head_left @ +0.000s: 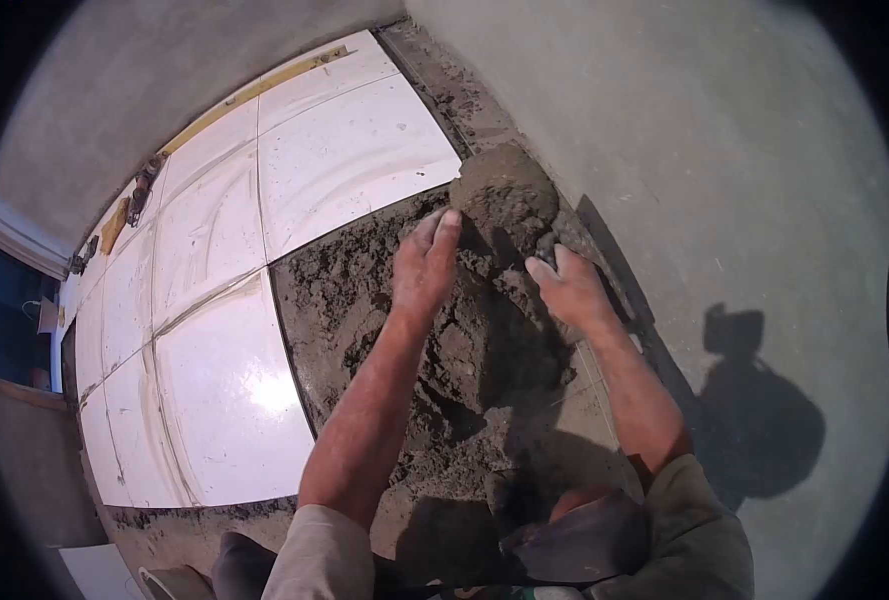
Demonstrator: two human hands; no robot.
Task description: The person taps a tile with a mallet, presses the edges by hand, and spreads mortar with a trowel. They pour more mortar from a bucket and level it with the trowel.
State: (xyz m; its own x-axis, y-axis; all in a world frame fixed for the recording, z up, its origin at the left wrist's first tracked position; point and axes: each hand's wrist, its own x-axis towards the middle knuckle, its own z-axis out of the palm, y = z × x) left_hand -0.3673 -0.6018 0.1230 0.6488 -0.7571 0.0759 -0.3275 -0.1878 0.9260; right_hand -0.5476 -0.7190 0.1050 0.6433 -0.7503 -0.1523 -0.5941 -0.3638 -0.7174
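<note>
My right hand [570,285] is closed around the dark handle of a trowel [548,245]. A thick lump of wet grey mortar [505,190] sits at the trowel's far end and hides most of its blade. My left hand [430,255] is closed, thumb on top, just left of the lump. What its fingers hold, if anything, is hidden. Beneath both hands lies a rough bed of mortar [465,345], heaped and uneven. Large white tiles [230,350] border this bed on the left.
A bare plastered wall [685,150] rises close on the right, with another wall [165,80] at the far left. Along the far tile edge lies a yellow straightedge [255,90]. A brown block [115,225] and small dark items rest near the left tile edge.
</note>
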